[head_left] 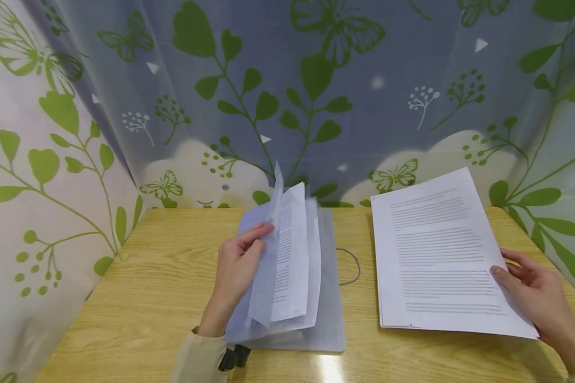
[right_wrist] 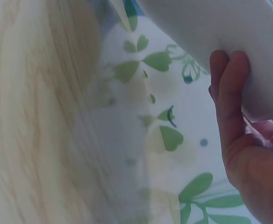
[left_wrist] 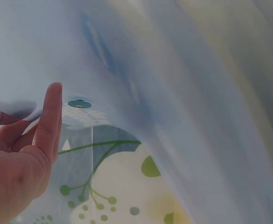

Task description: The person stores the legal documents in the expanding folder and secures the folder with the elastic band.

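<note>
Left hand [head_left: 237, 266] pinches an upright page [head_left: 267, 271] of the folder [head_left: 330, 298], which lies between both hands near the worktop's [head_left: 158, 282] back edge, while the right hand [head_left: 539, 298] grips printed sheets [head_left: 441, 250] by their right edge, toward the worktop's right edge. From the left wrist, fingers meet blurred, pale plastic; from the right, fingertips press the paper.

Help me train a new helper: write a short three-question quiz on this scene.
1. Which hand holds the loose printed papers: A) left or B) right?
2. Fill in: in the head view, a thin cord loop juts from the ____ edge of the folder.
3. True or false: the folder lies fully closed.

Key:
1. B, the right hand.
2. right
3. False; its pages stand partly raised.
</note>
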Available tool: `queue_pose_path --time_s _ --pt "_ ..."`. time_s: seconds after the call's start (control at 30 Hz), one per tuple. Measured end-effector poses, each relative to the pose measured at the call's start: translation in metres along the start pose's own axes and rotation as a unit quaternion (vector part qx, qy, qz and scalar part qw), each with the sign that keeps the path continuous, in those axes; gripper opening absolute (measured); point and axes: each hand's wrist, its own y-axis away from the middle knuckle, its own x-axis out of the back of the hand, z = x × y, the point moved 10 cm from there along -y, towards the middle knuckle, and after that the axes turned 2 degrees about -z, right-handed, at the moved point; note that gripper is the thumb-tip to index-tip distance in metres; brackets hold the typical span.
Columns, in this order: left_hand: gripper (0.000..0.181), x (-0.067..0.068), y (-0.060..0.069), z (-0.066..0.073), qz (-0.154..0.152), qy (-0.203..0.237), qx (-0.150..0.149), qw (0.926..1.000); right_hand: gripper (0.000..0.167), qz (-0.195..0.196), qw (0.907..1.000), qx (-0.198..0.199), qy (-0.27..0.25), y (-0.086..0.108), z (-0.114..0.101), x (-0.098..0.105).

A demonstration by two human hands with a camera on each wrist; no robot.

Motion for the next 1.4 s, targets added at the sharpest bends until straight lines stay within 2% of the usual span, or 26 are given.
queue_pose_path --time_s 0.33,0.6,0.8,0.93,1.17,1.4 --pt "0.035 -0.001 0.000 -0.005 0.002 0.016 0.011 0.9998 0.041 -0.009 0.9992 0.019 0.033 0.002 -0.019 -0.030" --pt "0.036 0.001 -0.001 -0.014 0.000 0.062 0.032 0.9976 0.040 -0.032 0.9990 0.031 0.003 0.001 -0.028 -0.057" --pt "0.036 0.000 0.000 -0.015 -0.001 0.070 0.034 0.9970 0.048 -0.034 0.9987 0.035 0.017 0.001 -0.032 -0.073" --pt "0.036 0.000 0.000 -0.014 -0.002 0.069 0.035 0.9970 0.051 -0.050 0.9983 0.030 0.005 0.002 -0.035 -0.081" --pt "0.036 0.000 0.000 -0.015 -0.003 0.061 0.035 0.9975 0.055 -0.050 0.9984 0.019 0.015 0.002 -0.035 -0.080" --pt "0.036 0.001 0.000 -0.014 0.000 0.063 0.032 0.9975 0.047 -0.049 0.9982 0.030 0.016 0.002 -0.038 -0.074"
